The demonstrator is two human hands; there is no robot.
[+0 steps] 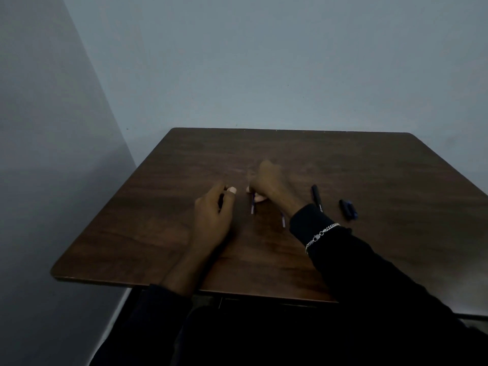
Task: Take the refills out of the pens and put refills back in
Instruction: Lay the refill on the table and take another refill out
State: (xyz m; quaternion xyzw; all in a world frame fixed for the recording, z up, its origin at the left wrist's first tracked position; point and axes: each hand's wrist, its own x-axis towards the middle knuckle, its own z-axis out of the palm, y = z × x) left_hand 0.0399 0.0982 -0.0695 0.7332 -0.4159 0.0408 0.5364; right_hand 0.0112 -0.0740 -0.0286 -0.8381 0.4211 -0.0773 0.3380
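My left hand (214,215) rests on the wooden table (369,167), fingers curled around a dark pen barrel (220,202) that is mostly hidden in the fist. Just to its right, my right hand (269,184) pinches the top of a thin bluish refill (253,207), whose lower end points toward me. A second thin refill (283,221) lies on the table beside my right wrist, partly covered by the sleeve. The image is dark and the hands are slightly blurred.
A black pen (316,196) lies right of my right wrist. Further right sits a short dark blue pen part (348,210). A chain bracelet (320,233) is over my black right sleeve. Walls stand behind and left of the table.
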